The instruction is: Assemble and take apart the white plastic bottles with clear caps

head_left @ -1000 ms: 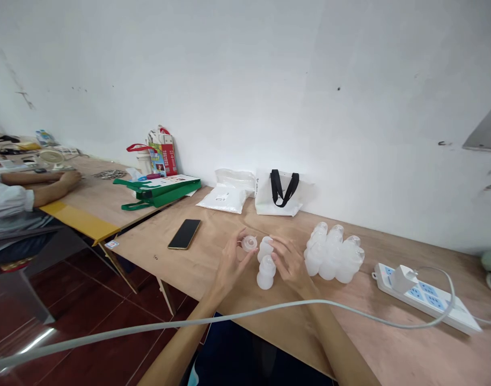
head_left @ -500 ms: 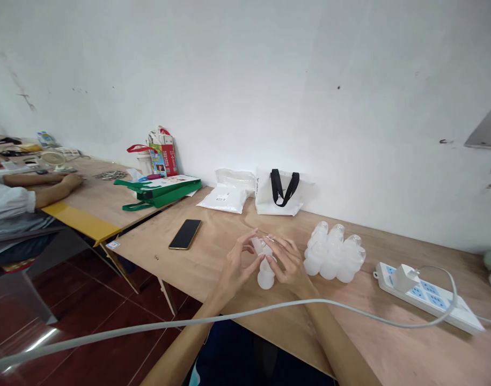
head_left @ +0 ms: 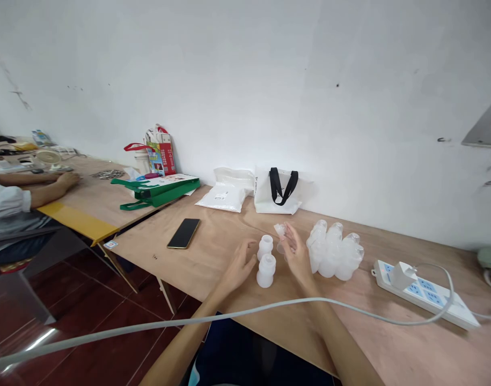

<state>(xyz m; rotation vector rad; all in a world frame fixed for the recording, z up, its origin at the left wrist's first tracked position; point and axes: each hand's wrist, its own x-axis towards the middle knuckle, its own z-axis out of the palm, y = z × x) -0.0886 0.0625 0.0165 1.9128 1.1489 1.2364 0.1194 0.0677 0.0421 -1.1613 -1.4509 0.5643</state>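
Note:
Two small translucent white plastic bottles stand upright with uncovered necks: a front bottle (head_left: 265, 272) and a back bottle (head_left: 265, 246) just behind it. My left hand (head_left: 239, 262) is beside them on the left, fingers apart and holding nothing. On their right, my right hand (head_left: 294, 249) pinches a clear plastic cap (head_left: 280, 230), raised over the tabletop; its exact shape is partly covered by the fingers. Close to the right of that hand stands a tight group of several similar bottles (head_left: 328, 254) with clear domed caps.
A phone (head_left: 183, 234) lies left on the wooden table (head_left: 217, 236). Along the wall are a white plastic package (head_left: 223, 197) and a black-handled white bag (head_left: 265, 198). A power strip (head_left: 438, 308) sits right; its cable (head_left: 245, 310) crosses before me. Another person's arm (head_left: 48, 187) rests far left.
My hands have parted from above the bottles. The right one moved right with the clear cap, the left one drew back slightly and opened. Both bottle necks now show.

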